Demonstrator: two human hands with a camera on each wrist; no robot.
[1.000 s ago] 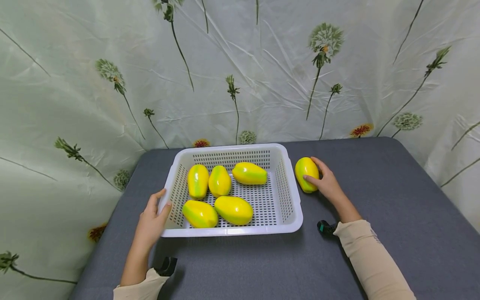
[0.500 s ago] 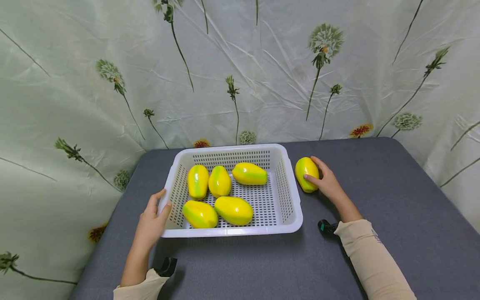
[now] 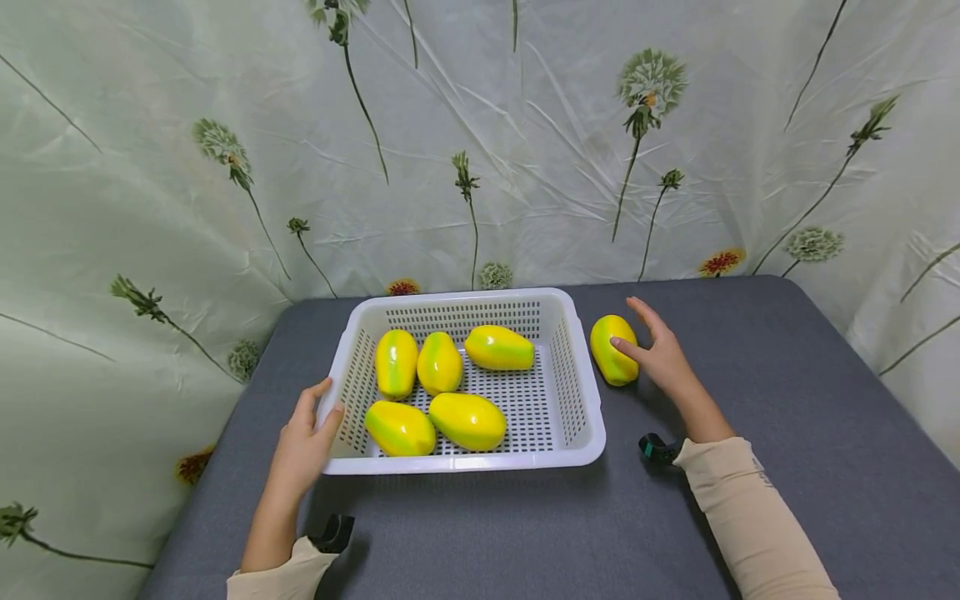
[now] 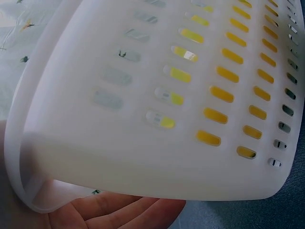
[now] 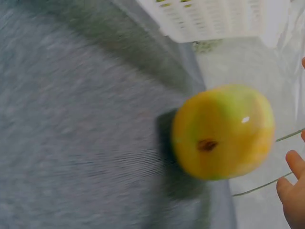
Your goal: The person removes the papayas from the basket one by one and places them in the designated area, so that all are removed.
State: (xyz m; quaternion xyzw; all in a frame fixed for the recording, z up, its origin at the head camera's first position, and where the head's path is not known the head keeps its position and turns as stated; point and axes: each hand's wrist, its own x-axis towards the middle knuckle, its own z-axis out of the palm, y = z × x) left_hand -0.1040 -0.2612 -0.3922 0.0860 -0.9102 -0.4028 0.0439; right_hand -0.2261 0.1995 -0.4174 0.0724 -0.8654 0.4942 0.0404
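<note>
A white slotted basket (image 3: pixel 463 461) on the grey table holds several yellow-green fruits (image 3: pixel 467 422). At the basket's left rim, my left hand (image 3: pixel 306 437) grips the side, thumb over the edge; the left wrist view shows its fingers (image 4: pixel 138 212) by the basket wall (image 4: pixel 119 157). One more yellow fruit (image 3: pixel 613 351) lies on the table just right of the basket. My right hand (image 3: pixel 666 362) is beside that fruit with fingers spread and thumb over its right side. In the right wrist view a gap separates the fingers (image 5: pixel 296 164) from the fruit (image 5: pixel 223 132).
A pale curtain (image 3: pixel 555 150) printed with dandelions hangs behind and left of the table (image 3: pixel 787 400). Dark wrist devices are on both arms, the left one (image 3: pixel 335 533) below the basket's front left corner and the right one (image 3: pixel 657 450) right of the basket.
My right hand has let go of the fruit outside the basket, its fingers lifting away to the right. The fruit, basket and left hand have stayed where they were.
</note>
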